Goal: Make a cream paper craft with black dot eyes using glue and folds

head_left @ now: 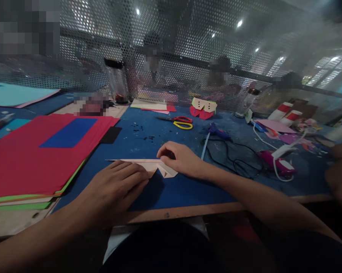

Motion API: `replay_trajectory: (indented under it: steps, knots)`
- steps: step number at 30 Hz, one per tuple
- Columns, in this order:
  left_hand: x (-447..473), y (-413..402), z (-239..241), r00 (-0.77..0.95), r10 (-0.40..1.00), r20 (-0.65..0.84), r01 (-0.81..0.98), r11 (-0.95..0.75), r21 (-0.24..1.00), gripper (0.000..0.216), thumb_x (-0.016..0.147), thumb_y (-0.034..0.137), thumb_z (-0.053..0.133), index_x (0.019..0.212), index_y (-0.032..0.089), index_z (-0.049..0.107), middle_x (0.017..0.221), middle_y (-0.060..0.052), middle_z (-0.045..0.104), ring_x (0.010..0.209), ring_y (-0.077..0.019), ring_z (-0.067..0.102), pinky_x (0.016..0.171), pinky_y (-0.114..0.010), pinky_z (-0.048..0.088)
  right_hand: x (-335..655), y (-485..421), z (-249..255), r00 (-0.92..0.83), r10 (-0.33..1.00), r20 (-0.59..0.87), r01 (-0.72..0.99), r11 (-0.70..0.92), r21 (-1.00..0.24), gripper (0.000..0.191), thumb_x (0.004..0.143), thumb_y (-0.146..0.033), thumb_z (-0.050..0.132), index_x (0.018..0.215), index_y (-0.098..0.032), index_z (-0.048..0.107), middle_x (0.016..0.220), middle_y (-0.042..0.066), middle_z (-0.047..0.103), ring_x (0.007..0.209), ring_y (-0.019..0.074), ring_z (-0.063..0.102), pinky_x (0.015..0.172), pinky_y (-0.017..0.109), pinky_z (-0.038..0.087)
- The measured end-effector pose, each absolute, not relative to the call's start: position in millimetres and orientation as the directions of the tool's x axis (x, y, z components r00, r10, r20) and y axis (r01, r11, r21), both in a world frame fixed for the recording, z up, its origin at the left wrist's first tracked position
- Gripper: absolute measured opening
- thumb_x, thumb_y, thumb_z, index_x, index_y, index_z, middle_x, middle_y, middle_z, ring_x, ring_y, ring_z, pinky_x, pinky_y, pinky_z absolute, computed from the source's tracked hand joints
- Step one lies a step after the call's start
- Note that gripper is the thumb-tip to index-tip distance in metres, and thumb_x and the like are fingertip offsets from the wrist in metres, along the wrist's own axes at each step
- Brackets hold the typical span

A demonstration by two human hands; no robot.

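A strip of pale cream folded paper (148,165) lies at the front of the blue table, its lower edge cut in slanted points. My left hand (118,184) covers the left half, with fingers together over the sheet and the thumb at its near side. At the other end my right hand (179,157) is closed, index finger curled toward the thumb on the paper. The palm and fingers hide part of the right end. Beyond the hands lie scissors (183,123) with one red and one yellow handle loop.
Red paper sheets (45,159) are stacked at left, with a blue rectangle (71,132) on top. A blue glue gun (218,132) and its black cable lie right, near a magenta device (281,163). A perforated metal screen (173,49) bounds the back; another person's arm (341,178) is far right.
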State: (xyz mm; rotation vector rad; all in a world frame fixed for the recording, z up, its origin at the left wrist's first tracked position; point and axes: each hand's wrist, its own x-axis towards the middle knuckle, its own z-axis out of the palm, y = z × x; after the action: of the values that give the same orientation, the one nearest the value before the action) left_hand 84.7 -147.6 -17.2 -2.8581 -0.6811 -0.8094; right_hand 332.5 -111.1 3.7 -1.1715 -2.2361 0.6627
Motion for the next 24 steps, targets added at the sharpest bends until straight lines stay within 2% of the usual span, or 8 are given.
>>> replay_trajectory:
  steps: [3, 9, 15, 19, 22, 24]
  knots:
    - [86, -146, -13, 0.750, 0.399, 0.527, 0.459, -0.888, 0.019, 0.019, 0.104, 0.019, 0.053, 0.113, 0.019, 0.069, 0.105, -0.006, 0.077, 0.094, -0.0212, 0.070, 0.082, -0.037, 0.047, 333, -112, 1, -0.510, 0.833, 0.216, 0.628, 0.532, -0.568, 0.013, 0.089, -0.010, 0.061, 0.097, -0.016, 0.070, 0.097, 0.003, 0.070, 0.087, 0.0149, 0.061, 0.080, 0.027, 0.045]
    - [93, -122, 5, 0.726, 0.430, 0.537, 0.523, -0.852, -0.025, 0.021, 0.104, 0.025, 0.052, 0.096, 0.020, 0.070, 0.093, -0.004, 0.075, 0.086, -0.0217, 0.069, 0.077, -0.036, 0.045, 332, -111, -7, -0.550, 0.789, 0.274, 0.636, 0.608, -0.475, 0.013, 0.088, -0.010, 0.063, 0.097, -0.016, 0.070, 0.097, 0.004, 0.069, 0.092, 0.0160, 0.060, 0.084, 0.027, 0.044]
    - [109, -83, 7, 0.700, 0.557, 0.446, 0.585, -0.806, 0.090, 0.018, 0.098, 0.022, 0.056, 0.088, 0.020, 0.071, 0.087, -0.005, 0.074, 0.083, -0.0221, 0.069, 0.075, -0.033, 0.047, 333, -109, -11, -0.565, 0.762, 0.317, 0.647, 0.647, -0.403, 0.015, 0.087, -0.007, 0.063, 0.095, -0.017, 0.070, 0.096, 0.004, 0.069, 0.092, 0.0170, 0.062, 0.083, 0.027, 0.045]
    - [114, -78, -8, 0.711, 0.546, 0.442, 0.565, -0.819, 0.103, 0.018, 0.093, 0.018, 0.058, 0.080, 0.020, 0.069, 0.075, -0.004, 0.069, 0.071, -0.0196, 0.065, 0.066, -0.030, 0.045, 333, -117, -3, -0.572, 0.741, 0.352, 0.648, 0.671, -0.360, 0.011, 0.092, -0.010, 0.063, 0.097, -0.017, 0.069, 0.099, 0.006, 0.070, 0.095, 0.0188, 0.062, 0.086, 0.031, 0.046]
    - [114, -81, -15, 0.733, 0.526, 0.431, 0.538, -0.836, 0.106, 0.018, 0.095, 0.019, 0.058, 0.081, 0.020, 0.069, 0.080, -0.004, 0.069, 0.076, -0.0191, 0.065, 0.070, -0.029, 0.047, 334, -139, 11, -0.608, 0.684, 0.404, 0.604, 0.728, -0.325, 0.009, 0.098, -0.016, 0.060, 0.102, -0.019, 0.068, 0.106, 0.007, 0.071, 0.102, 0.0205, 0.063, 0.093, 0.035, 0.046]
    - [113, -83, -17, 0.738, 0.524, 0.425, 0.530, -0.840, 0.116, 0.018, 0.096, 0.018, 0.058, 0.083, 0.020, 0.071, 0.084, -0.004, 0.070, 0.080, -0.0193, 0.066, 0.075, -0.030, 0.048, 338, -163, 23, -0.645, 0.646, 0.409, 0.546, 0.764, -0.345, 0.012, 0.099, -0.015, 0.058, 0.107, -0.020, 0.066, 0.109, 0.007, 0.071, 0.104, 0.0198, 0.064, 0.094, 0.034, 0.048]
